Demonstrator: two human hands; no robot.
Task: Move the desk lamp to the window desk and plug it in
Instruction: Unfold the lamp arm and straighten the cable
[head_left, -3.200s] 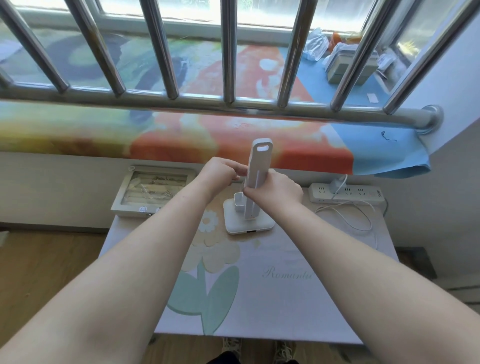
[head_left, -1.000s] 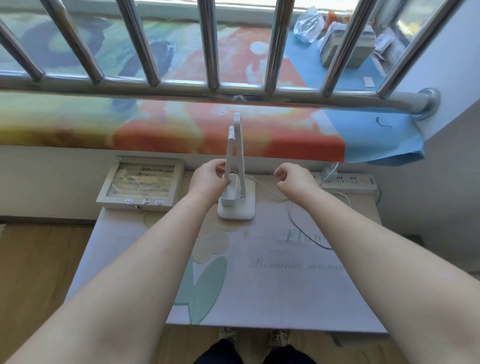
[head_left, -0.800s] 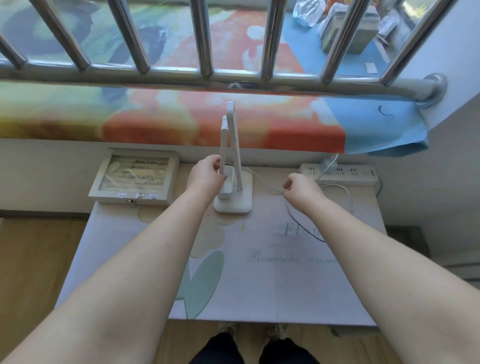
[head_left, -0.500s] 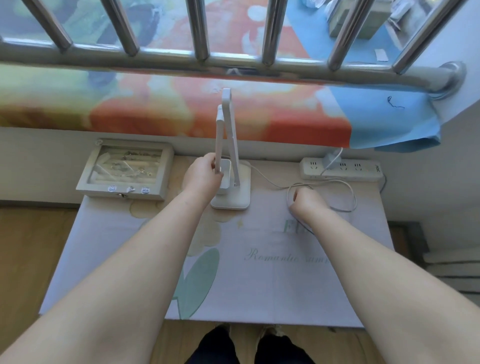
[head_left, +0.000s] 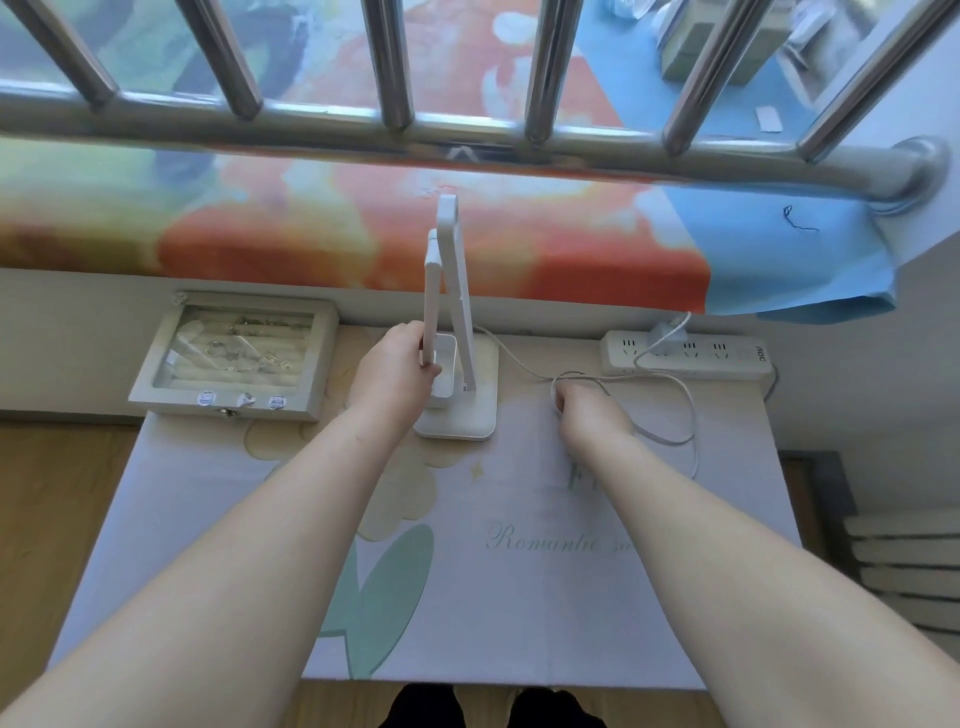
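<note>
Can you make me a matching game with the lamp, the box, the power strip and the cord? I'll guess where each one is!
Things: 1 desk lamp; 2 box; 3 power strip; 4 cord.
Places: A in the right hand; B back left of the desk; C in the left hand; D back right of the desk.
Pairs: 1-C, 2-B, 3-D, 4-A.
</note>
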